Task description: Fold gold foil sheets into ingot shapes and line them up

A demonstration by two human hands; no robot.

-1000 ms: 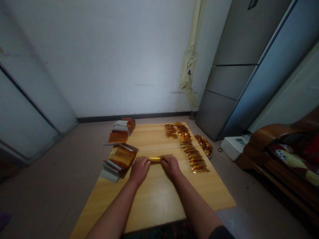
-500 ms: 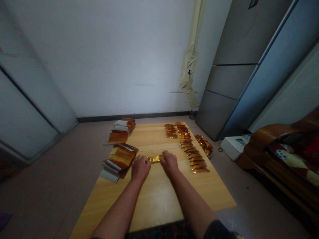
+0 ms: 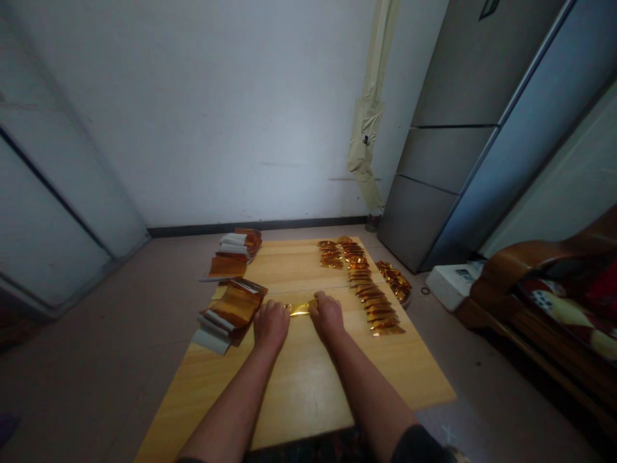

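A strip of folded gold foil paper (image 3: 300, 309) lies between my two hands, just above the wooden table top. My left hand (image 3: 271, 323) is closed on its left end, and my right hand (image 3: 328, 315) grips the right end; the fingertips are partly hidden. Left of my left hand sits a fanned pile of gold foil sheets (image 3: 236, 305) with pale backs. To the right of my right hand runs a long row of folded gold foil pieces (image 3: 369, 289), overlapping one another.
The wooden table (image 3: 299, 386) carries a second stack of foil sheets (image 3: 229, 265) at its far left and a short row of folded pieces (image 3: 330, 254) at the back. Beyond its right edge are a container of gold pieces (image 3: 395, 281), a white box (image 3: 450, 285), a fridge (image 3: 434, 193) and a wooden seat (image 3: 506, 270).
The foil strip between my hands looks flatter and has shifted very slightly. Both hands keep their hold in nearly the same place.
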